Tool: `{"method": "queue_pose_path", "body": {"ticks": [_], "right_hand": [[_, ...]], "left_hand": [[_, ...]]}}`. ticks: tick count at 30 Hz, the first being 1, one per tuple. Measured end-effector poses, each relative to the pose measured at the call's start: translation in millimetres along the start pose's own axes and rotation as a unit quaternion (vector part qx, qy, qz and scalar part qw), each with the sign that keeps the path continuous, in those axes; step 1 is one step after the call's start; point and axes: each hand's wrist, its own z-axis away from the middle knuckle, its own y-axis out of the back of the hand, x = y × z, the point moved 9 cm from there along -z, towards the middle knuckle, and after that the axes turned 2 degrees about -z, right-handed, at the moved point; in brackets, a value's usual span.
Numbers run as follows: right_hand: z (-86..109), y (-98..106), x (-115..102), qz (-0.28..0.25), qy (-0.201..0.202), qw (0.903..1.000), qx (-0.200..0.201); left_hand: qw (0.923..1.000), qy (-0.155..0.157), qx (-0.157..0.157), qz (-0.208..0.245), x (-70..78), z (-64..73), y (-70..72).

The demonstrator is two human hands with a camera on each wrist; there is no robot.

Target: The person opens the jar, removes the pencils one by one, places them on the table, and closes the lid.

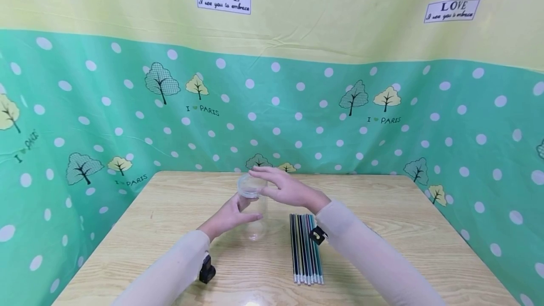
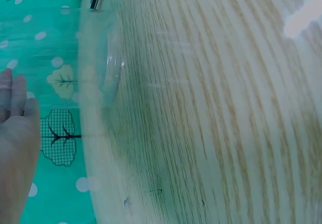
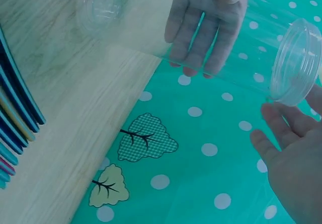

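A tall clear jar (image 1: 254, 223) stands upright on the table, topped by a ridged clear lid (image 3: 298, 63). My left hand (image 1: 231, 214) holds the jar around its upper body, thumb on the near side and fingers behind; those fingers show through the clear wall in the right wrist view. Over the lid lies my right hand (image 1: 289, 189), its fingers stretched across the top and the thumb beside the rim. From the right wrist, the lower fingers (image 3: 274, 126) of this hand appear spread just beside the lid.
Right of the jar, several pencils (image 1: 306, 249) in dark, teal and other colours lie side by side, below the right forearm. The wood-grain table (image 1: 178, 211) ends at a green and yellow patterned curtain (image 1: 276, 84) behind and at both sides.
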Motion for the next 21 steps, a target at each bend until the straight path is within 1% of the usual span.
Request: {"method": "queue_pose_path", "body": {"ticks": [3, 11, 21], "right_hand": [[4.6, 1.5, 5.0, -0.024, -0.015, 0.9996, 0.006], [22.1, 4.8, 19.6, -0.049, 0.004, 0.9987, 0.014], [47.0, 5.5, 36.7, -0.022, 0.0, 0.9994, 0.029]], "left_hand": [[1.0, -0.003, 0.0, 0.001, 1.3, 0.8, 0.3], [0.9999, 0.002, 0.012, 0.005, 0.0, 0.9, 1.9], [0.9998, -0.008, 0.011, 0.016, 0.7, 2.2, 0.0]]}}
